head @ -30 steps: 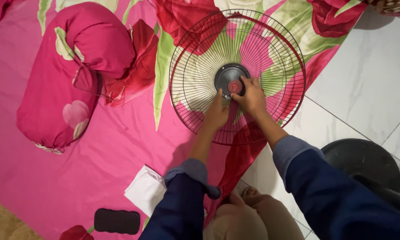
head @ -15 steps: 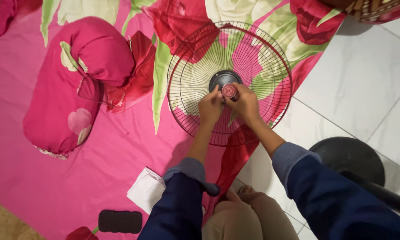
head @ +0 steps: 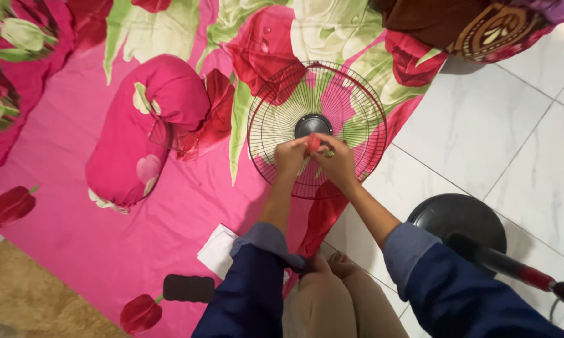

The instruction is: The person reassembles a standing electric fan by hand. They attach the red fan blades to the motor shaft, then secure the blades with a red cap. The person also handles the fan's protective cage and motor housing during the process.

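Two hands, left [head: 290, 156] and right [head: 336, 164], together pinching small red cap [head: 313, 143], mostly hidden, over round fan grille [head: 276, 106].

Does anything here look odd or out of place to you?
Yes. A round wire fan guard lies flat on the pink floral sheet, detached from its fan. The black stand base sits apart on the white tiles. The left hand and right hand pinch a small red piece above the guard's hub.

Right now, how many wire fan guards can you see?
1: the round wire fan guard lies flat on the pink floral sheet, under both hands. A second one may be out of view.
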